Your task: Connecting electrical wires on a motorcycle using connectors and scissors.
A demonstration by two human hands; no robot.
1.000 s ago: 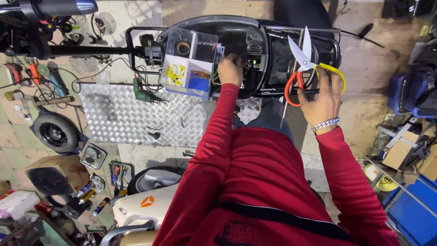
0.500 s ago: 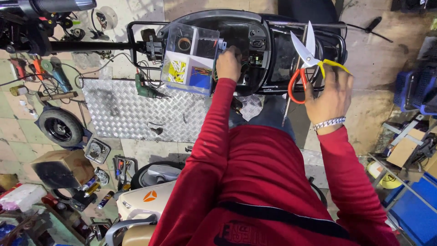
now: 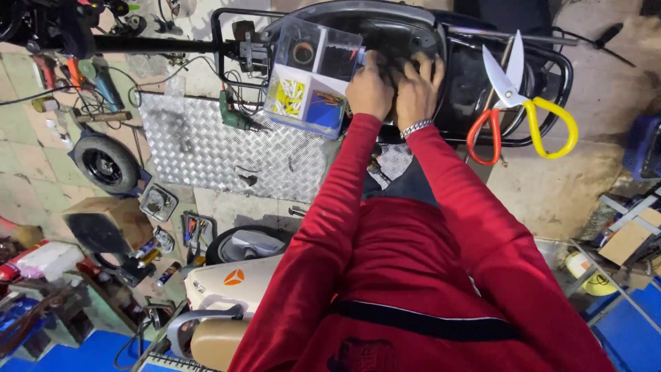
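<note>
My left hand [image 3: 370, 86] and my right hand [image 3: 415, 89] rest side by side on the black scooter body [image 3: 413, 27] at the top centre. The left hand's fingers are curled down on the dark surface, and what they grip is hidden. My right hand, with a bead bracelet at the wrist, lies with its fingers spread on the same surface. A clear compartment box [image 3: 313, 72] of small yellow and blue parts sits just left of my left hand. Scissors [image 3: 520, 103] with one red and one yellow handle hang on the black rack [image 3: 561, 62], apart from my right hand.
A diamond-plate metal sheet [image 3: 206, 148] lies below the box, with a green drill [image 3: 234, 117] on it. A small wheel [image 3: 105, 164], hand tools [image 3: 76, 76] and loose scooter parts [image 3: 227, 282] crowd the floor at left. Blue crates [image 3: 630, 331] stand at lower right.
My right hand has let go of the scissors, which now hang on the rack, and has moved left beside my left hand on the scooter body.
</note>
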